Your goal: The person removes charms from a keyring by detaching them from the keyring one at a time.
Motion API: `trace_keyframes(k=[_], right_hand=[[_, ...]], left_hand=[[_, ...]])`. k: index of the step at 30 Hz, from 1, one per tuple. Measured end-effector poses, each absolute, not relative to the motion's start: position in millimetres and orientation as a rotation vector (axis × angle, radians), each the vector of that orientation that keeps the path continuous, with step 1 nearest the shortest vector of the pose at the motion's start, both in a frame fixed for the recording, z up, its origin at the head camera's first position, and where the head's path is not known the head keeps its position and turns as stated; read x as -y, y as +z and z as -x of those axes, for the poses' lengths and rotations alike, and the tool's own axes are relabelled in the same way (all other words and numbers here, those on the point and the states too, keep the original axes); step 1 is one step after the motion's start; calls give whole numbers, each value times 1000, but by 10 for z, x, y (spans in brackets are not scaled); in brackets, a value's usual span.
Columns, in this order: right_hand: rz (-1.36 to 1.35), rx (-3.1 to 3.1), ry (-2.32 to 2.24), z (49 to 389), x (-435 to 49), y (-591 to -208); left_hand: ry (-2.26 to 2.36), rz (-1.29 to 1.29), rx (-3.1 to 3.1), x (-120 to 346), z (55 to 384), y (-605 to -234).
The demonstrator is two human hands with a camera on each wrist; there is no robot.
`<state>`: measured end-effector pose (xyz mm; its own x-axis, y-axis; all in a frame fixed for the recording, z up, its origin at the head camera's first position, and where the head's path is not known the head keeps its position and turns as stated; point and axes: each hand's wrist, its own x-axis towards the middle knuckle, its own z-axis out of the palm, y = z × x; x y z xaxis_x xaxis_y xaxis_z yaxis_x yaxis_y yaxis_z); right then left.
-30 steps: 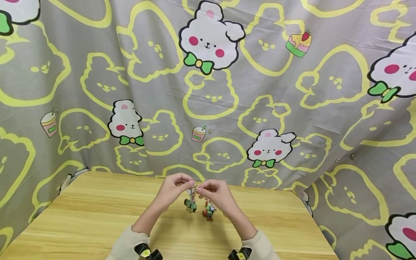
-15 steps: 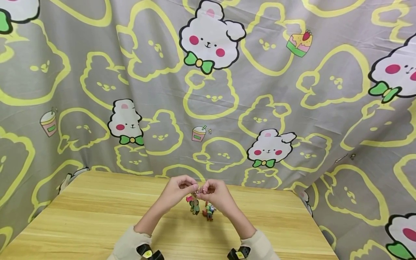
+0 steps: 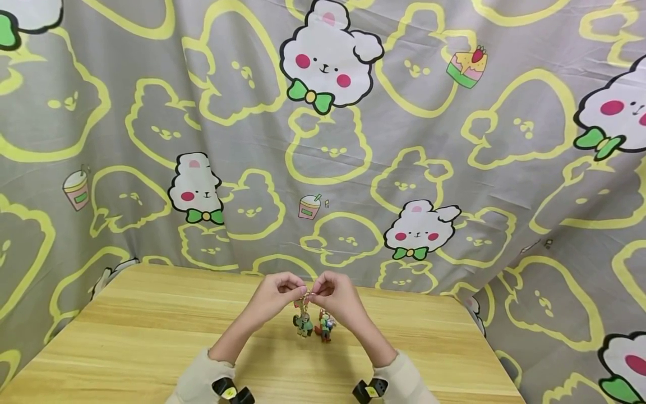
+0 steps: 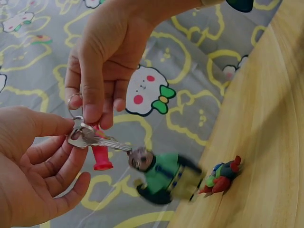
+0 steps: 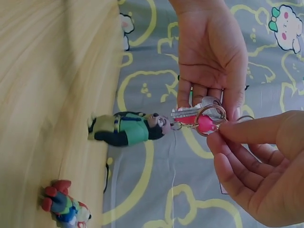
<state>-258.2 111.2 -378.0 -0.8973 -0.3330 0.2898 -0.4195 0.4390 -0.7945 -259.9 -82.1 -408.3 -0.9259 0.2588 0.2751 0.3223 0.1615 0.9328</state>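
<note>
Raised over the table, my left hand (image 3: 277, 298) pinches a silver key (image 4: 80, 136) by its head. My right hand (image 3: 337, 296) holds a metal key ring (image 5: 210, 119) between thumb and fingers, close to the left fingertips. A short chain carries a figurine (image 5: 130, 128) in a green shirt and dark tie, hanging below the hands. Beside the key dangles a pink-red charm (image 4: 101, 154), partly hidden by the fingers. Another figurine (image 3: 324, 327), red with green and blue clothing, is on the table below the right hand.
The wood-grain table (image 3: 141, 336) spreads around the hands. A grey cloth (image 3: 252, 140) printed with rabbits and yellow outlines hangs behind it and at both sides. Each wrist wears a black camera mount.
The hands have come closer together, and the right has shifted slightly up. The hanging green-shirted figurine has swung and turned, now a little further right. The figurine on the table has stayed put.
</note>
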Motion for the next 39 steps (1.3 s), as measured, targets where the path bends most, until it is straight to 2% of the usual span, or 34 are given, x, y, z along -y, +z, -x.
trace_keyframes(k=[9,25,39], right_hand=[[-674,2605,1407,2597,-1118,-3769],[-630,2597,1557,2613,-1174,-3701],[-606,2558,1252,2542,-1120,-3674]], left_hand=[[-1889,632,2379,792,2600,-4095],[-1439,576,2405,729,2575,-4062],[-1677,482,2325,731,2583,-4096]])
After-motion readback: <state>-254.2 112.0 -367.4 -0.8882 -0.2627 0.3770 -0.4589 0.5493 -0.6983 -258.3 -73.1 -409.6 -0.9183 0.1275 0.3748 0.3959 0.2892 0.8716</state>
